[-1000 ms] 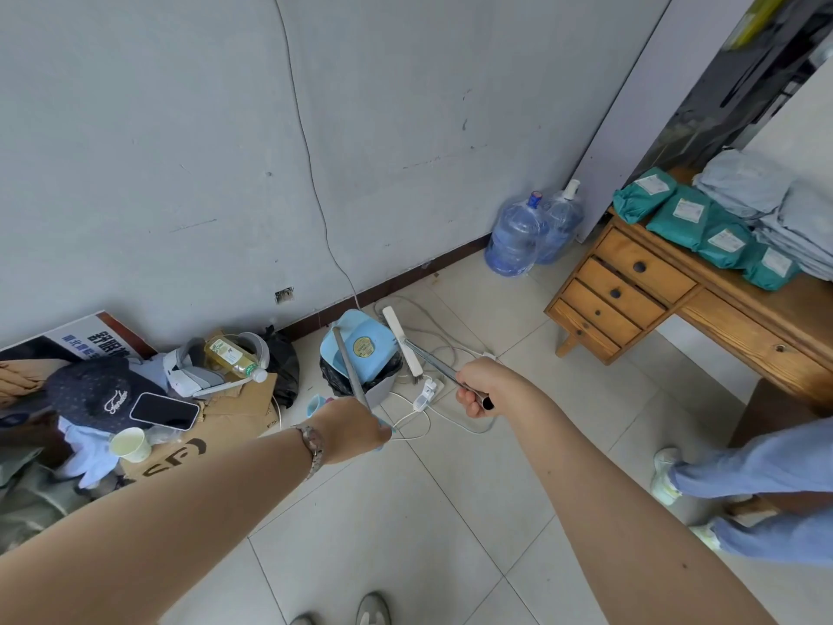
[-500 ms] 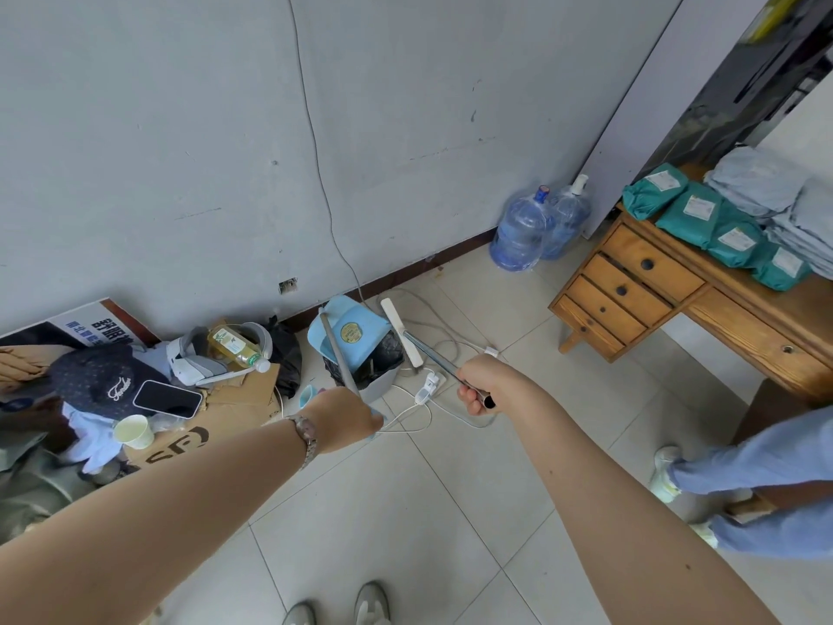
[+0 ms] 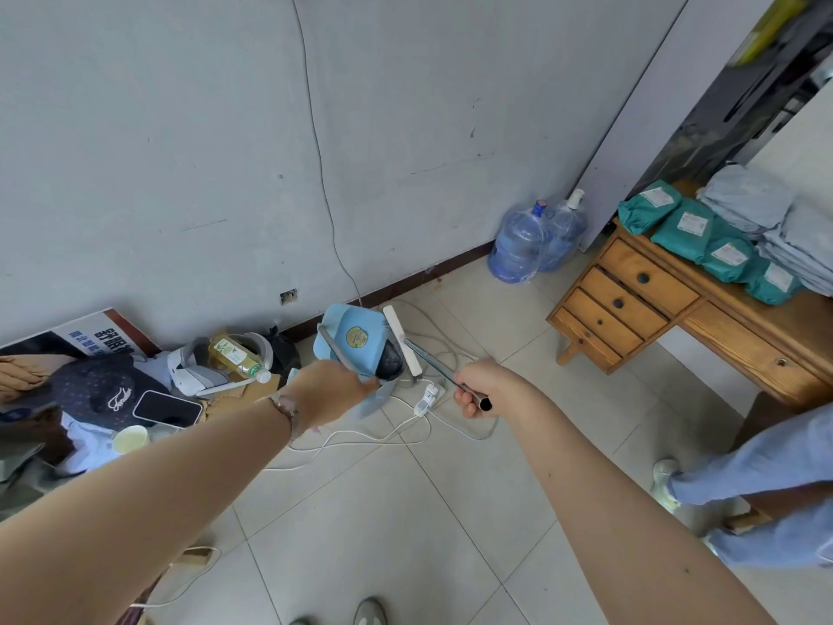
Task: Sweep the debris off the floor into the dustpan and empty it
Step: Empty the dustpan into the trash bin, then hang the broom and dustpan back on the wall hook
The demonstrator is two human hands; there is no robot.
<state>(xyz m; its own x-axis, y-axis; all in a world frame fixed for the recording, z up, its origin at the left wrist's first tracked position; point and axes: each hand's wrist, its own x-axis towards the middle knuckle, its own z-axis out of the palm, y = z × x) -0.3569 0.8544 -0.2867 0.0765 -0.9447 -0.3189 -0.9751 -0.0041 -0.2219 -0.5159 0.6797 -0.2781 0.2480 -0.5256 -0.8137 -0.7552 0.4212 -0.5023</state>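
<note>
Pale tiled floor (image 3: 405, 534) below, grey wall (image 3: 180, 151) behind with a thin cord running down it. Wooden counter (image 3: 703, 327) with three small drawers at the right, carrying green packets (image 3: 685, 227) and folded grey cloth (image 3: 748, 196). Two blue water jugs (image 3: 518, 245) on the floor in the corner, just beside the counter. Legs in light blue trousers (image 3: 757, 484) at the far right, one pale shoe planted on the tiles.

Clutter heaped against the wall at the left: a leaning printed board (image 3: 81, 340), a dark cap (image 3: 103, 390) with a phone (image 3: 167, 409) lying screen-up just beside it, a white headset (image 3: 198, 367), a bottle (image 3: 236, 356) on its side across that headset, a paper cup (image 3: 130, 439) nearer the camera.

Blue dustpan (image 3: 356, 340) tipped up over a dark-lined bin (image 3: 391, 363) near the wall, between both arms. Left hand (image 3: 331, 392), watch on the wrist, closed around the dustpan's long grey handle, which slants up to the pan. Right hand (image 3: 480, 387) closed in a fist on a thin metal broom handle (image 3: 432, 363), black end cap poking out below the fist; white broom head (image 3: 402, 340) at the far end, touching the dustpan's right edge above the bin. White cables (image 3: 360, 437) and a small plug looped on the tiles beneath both hands. Debris too small to make out.
</note>
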